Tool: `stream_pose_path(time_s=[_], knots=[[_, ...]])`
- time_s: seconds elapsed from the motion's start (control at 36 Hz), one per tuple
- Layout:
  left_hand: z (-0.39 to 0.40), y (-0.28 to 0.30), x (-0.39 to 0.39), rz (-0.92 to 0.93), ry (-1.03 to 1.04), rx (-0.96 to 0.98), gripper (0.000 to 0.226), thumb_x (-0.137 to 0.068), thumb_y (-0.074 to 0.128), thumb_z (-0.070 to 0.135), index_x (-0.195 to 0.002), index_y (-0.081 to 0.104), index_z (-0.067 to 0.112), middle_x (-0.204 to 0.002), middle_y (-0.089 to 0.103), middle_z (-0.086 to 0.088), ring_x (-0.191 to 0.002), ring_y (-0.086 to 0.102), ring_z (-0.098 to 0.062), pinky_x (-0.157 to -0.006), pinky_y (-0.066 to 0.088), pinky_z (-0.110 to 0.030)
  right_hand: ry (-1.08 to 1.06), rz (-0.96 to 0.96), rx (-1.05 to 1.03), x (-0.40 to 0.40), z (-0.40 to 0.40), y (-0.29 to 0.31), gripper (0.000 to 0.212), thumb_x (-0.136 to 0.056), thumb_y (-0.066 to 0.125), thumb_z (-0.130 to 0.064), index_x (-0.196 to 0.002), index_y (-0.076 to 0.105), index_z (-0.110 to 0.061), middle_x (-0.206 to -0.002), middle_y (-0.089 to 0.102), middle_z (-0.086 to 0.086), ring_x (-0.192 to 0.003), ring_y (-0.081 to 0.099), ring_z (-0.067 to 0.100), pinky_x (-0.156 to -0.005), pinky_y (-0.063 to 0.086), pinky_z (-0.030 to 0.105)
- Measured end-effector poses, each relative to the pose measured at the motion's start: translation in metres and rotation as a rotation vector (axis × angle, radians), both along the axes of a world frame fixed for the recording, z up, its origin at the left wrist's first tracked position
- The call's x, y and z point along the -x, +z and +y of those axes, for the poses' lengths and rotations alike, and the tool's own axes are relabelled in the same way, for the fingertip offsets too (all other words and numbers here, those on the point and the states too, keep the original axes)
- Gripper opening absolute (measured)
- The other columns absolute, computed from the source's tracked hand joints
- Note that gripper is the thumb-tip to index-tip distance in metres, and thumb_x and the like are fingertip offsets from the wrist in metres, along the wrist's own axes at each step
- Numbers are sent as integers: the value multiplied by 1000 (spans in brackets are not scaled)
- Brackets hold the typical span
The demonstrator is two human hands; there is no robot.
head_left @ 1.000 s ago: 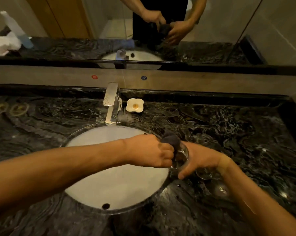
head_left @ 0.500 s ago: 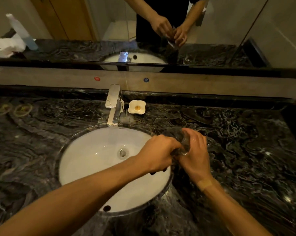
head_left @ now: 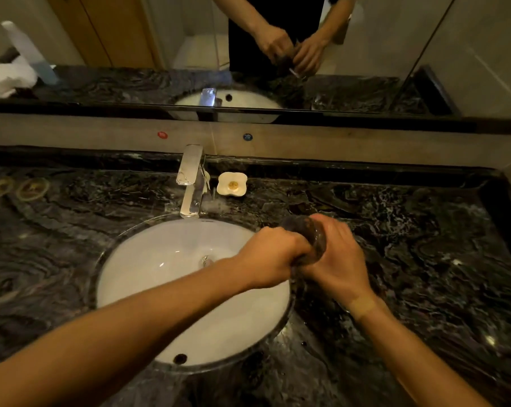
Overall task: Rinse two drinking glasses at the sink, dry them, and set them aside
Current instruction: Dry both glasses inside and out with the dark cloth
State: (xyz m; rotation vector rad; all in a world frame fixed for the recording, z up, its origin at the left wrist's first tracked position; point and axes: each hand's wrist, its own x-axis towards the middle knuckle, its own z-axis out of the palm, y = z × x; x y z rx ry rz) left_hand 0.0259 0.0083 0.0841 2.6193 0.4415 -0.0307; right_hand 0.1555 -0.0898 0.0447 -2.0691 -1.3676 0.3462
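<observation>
Grip: right hand [head_left: 337, 259] wraps the glass [head_left: 308, 235]; left hand [head_left: 270, 257] is closed around its lower part, likely on a cloth, hard to tell.
Glass: held at the sink [head_left: 136, 277] rim's right edge.
Progress: drying, apparently; second glass not seen.
Room: dark marble counter [head_left: 424, 245], tap [head_left: 191, 183], mirror [head_left: 160, 54].

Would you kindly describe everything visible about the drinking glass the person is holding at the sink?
The drinking glass looks clear and blurred, with dark cloth apparently stuffed inside or wrapped against it. It is held tilted above the right edge of the white basin, over the dark marble counter. The right hand wraps its far side; the left hand grips the cloth at its near side. Its rim and base cannot be made out.
</observation>
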Motion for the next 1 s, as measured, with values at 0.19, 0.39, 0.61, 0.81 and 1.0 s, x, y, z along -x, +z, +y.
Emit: stream_pose_path(time_s=[0.19, 0.39, 0.61, 0.81, 1.0], knots=[[-10, -3, -7, -72, 296, 398, 23, -77, 72, 16, -99, 74, 21, -92, 74, 0, -86, 67, -17, -80, 53, -33, -77, -227, -168, 13, -3, -20, 52, -82, 50, -26, -131, 49, -7, -124, 57, 11, -114, 46, 26, -97, 40, 31], [6, 18, 14, 29, -377, -165, 25, -80, 62, 9, -103, 66, 19, -104, 65, 4, -95, 60, -22, -70, 52, -39, 430, 737, 339, -28, -6, 17, 85, -54, 92, 2, -122, 51, -31, -118, 66, -11, -111, 62, 3, -92, 48, 17], [12, -2, 14, -37, -306, -160, 37, -75, 60, -1, -105, 69, 20, -111, 66, 6, -97, 63, -22, -69, 54, -40, 154, 361, 160, -6, -7, 8, 78, -54, 88, -23, -120, 50, -39, -110, 64, -19, -99, 61, -2, -86, 54, 28], [-18, -17, -7, -110, 384, 674, 30, -76, 72, 1, -103, 73, 13, -91, 72, 1, -82, 65, -9, -83, 54, -29, -23, -459, -137, 5, -9, -27, 49, -81, 56, -21, -128, 48, -12, -120, 61, 12, -111, 53, 30, -81, 50, 42], [-3, -11, 4, 40, 211, 469, 23, -79, 71, 9, -101, 73, 18, -92, 72, 1, -84, 65, -12, -79, 52, -30, 181, 146, 247, -9, -2, -3, 81, -64, 84, -24, -135, 45, -28, -126, 52, -12, -113, 53, 8, -96, 47, 28]])
